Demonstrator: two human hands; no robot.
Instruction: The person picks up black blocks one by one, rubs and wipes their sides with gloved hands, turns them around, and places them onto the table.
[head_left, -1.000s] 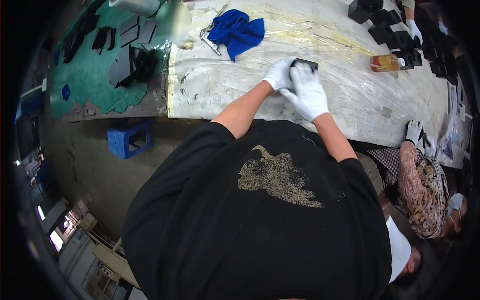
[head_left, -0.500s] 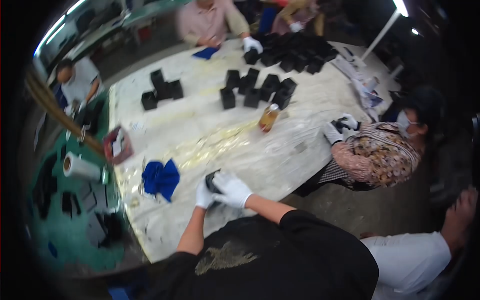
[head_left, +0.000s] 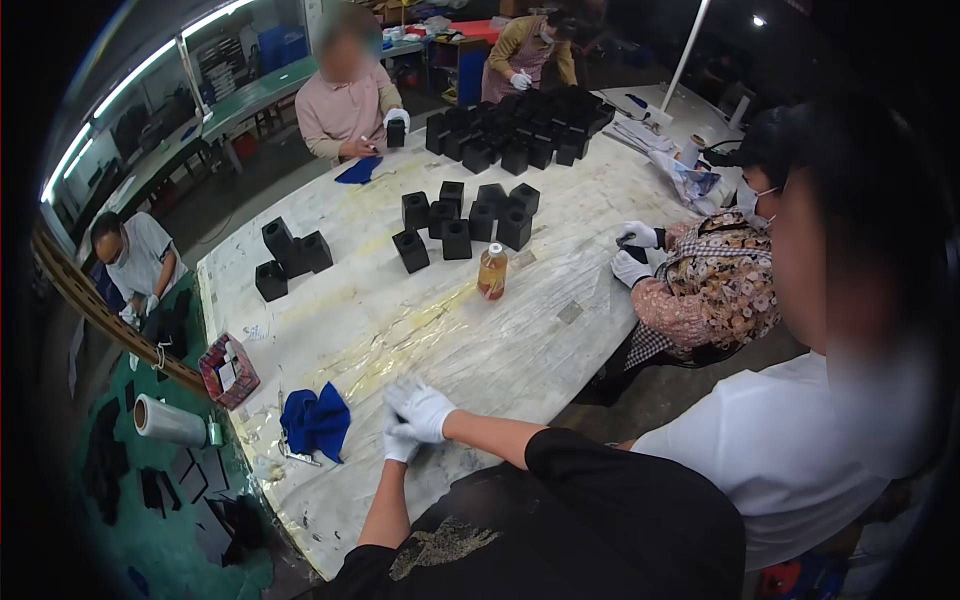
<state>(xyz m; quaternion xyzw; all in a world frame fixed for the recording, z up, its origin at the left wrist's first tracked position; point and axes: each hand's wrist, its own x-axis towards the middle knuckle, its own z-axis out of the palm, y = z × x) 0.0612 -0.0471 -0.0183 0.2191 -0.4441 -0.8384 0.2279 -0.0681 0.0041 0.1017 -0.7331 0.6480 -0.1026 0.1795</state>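
Observation:
In white gloves, my left hand (head_left: 400, 444) and my right hand (head_left: 420, 408) are together over the near part of the white-covered table (head_left: 450, 360). My right hand lies across my left, its fingers curved and slightly blurred. Whatever is between them is hidden from this angle. To their left lies a crumpled blue cloth (head_left: 316, 422), with a small metal tool (head_left: 300, 457) at its lower edge. Farther up the table stands a bottle of amber liquid (head_left: 491, 272).
Black boxes with round holes stand in a middle group (head_left: 456, 238), a left cluster (head_left: 290, 252) and a large far pile (head_left: 510, 128). A basket (head_left: 229, 370) and a plastic-film roll (head_left: 168, 421) are left. A person in white (head_left: 750, 450) stands close right; co-workers surround the table.
My view has tilted up. The black box seen in my hands earlier is now out of sight behind them. A co-worker across the table now holds a black box upright.

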